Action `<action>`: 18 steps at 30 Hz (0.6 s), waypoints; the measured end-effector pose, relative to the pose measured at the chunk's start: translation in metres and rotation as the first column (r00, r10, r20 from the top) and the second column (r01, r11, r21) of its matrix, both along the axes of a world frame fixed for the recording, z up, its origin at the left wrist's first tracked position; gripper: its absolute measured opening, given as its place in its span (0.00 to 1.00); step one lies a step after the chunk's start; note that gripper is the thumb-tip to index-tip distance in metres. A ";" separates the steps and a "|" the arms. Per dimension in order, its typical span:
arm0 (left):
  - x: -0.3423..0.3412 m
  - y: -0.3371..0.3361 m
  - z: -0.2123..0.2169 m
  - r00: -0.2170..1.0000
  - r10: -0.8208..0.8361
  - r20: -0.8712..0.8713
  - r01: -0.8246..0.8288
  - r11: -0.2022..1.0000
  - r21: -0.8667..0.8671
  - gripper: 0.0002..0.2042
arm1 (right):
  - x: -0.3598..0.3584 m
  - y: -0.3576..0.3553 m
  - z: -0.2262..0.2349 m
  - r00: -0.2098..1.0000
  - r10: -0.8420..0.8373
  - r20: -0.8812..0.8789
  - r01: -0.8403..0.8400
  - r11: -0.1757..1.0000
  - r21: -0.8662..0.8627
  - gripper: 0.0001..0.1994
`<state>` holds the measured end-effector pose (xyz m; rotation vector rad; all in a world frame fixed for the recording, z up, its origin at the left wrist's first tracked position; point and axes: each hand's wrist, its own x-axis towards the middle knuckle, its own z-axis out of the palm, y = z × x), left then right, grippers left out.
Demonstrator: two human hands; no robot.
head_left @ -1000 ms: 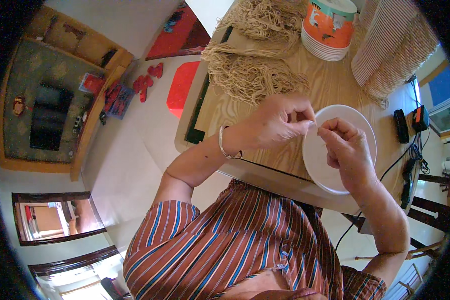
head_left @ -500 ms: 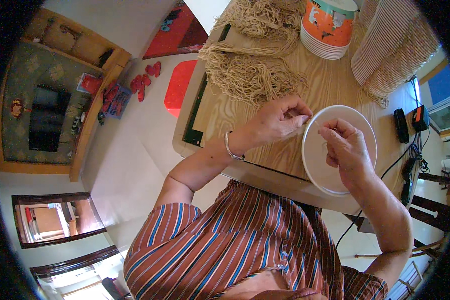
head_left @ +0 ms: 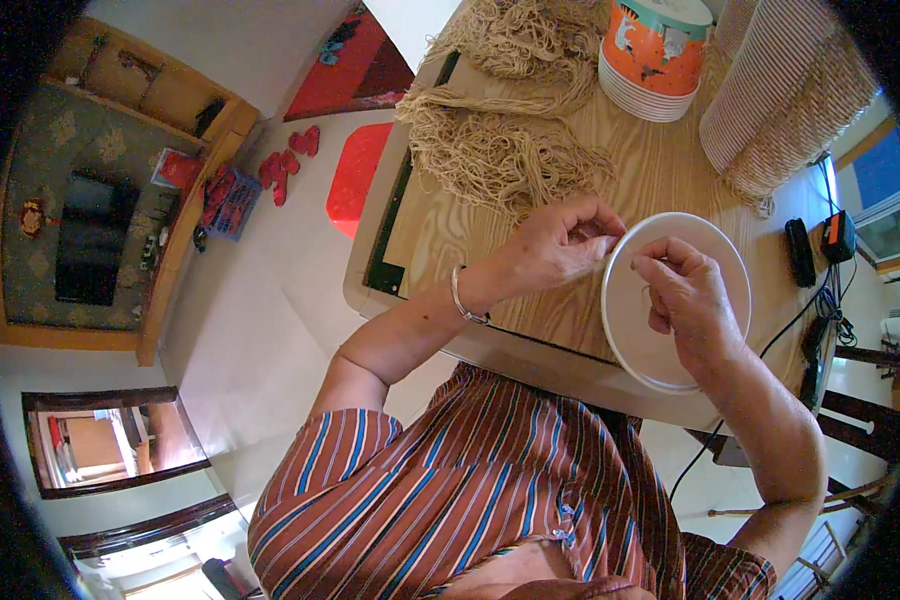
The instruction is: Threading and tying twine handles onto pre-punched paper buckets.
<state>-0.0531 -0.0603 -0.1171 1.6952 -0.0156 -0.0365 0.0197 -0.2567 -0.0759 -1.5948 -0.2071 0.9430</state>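
A: On the wooden table (head_left: 660,180), largest first: what's lying there?

B: Heaps of tan cord (head_left: 490,150) are spreading across the far side. Stack of ribbed paper plates (head_left: 770,90) is standing far right, stack of paper bowls (head_left: 650,60) with an orange printed one on top is sitting between them. Dark gadgets with cables (head_left: 820,245) are lying at the right edge.

A: And the work piece?

B: White paper plate (head_left: 670,300) is lying flat at the near edge, right in front of the person, partly under the right hand.

A: Hands?

B: Left hand (head_left: 555,245) is pinching at the plate's left rim, fingertips closed. On the rim or on a thin cord there, can't tell. Right hand (head_left: 685,295) is hovering over the plate's centre, fingers curled in a pinch. Looks like a fine strand is running between the two hands, too thin to confirm.

A: Key geometry?

B: Both pinches are sitting close together, left at the rim, right just inboard. Line between them is running roughly left to right across the plate. Right hand is nearer the plate's middle; cord heap is lying beyond the left hand, well apart.
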 end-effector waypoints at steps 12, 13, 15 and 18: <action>-0.001 -0.003 0.009 1.000 0.010 0.017 -0.010 1.000 0.006 0.09 | -0.003 0.005 0.002 0.999 -0.044 -0.022 0.045 0.999 0.012 0.04; -0.001 -0.003 0.008 1.000 0.010 0.017 -0.010 1.000 0.006 0.09 | -0.003 0.005 0.003 0.999 -0.046 -0.024 0.046 0.999 0.018 0.04; 0.000 -0.002 0.005 1.000 0.011 0.003 -0.011 1.000 -0.009 0.10 | -0.003 0.006 0.005 0.998 -0.049 -0.026 0.049 0.999 0.012 0.04; 0.000 -0.002 0.004 1.000 0.006 0.010 -0.006 1.000 -0.018 0.10 | 0.000 0.003 0.001 0.999 -0.031 -0.016 0.032 0.999 0.012 0.05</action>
